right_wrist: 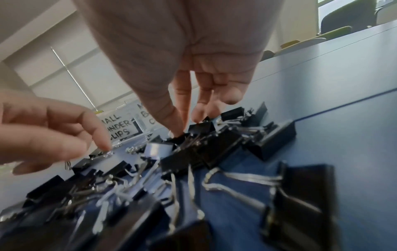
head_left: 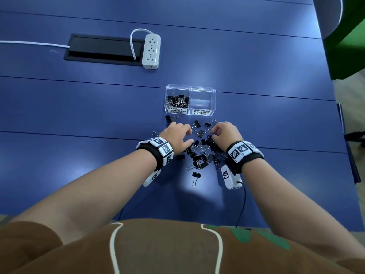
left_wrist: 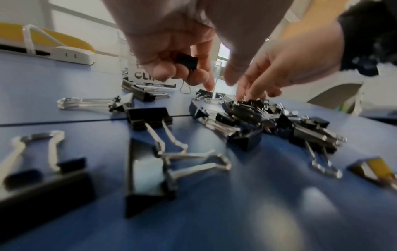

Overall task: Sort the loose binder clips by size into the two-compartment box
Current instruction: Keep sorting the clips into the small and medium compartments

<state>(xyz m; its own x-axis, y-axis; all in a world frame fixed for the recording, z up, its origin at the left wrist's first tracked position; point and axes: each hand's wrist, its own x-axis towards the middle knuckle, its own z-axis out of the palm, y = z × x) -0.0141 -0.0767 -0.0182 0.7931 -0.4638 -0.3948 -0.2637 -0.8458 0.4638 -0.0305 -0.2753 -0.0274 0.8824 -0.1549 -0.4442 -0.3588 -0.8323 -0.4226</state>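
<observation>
Loose black metal binder clips [head_left: 199, 155] litter the blue table [head_left: 79, 107]; left hand [head_left: 176, 135] grips a small black clip [left_wrist: 186, 62], right hand [head_left: 225, 132] pinches into the pile.

White power strip [head_left: 151, 51] beside a black cable hatch [head_left: 104, 50] on the blue table [head_left: 256, 66]; green chair [head_left: 347, 36] beyond

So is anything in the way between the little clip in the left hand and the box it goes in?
Nothing visible blocks it. The left hand holds a small black clip above the table. The box stands open just beyond the hands, with only a few loose clips lying flat between.
</observation>
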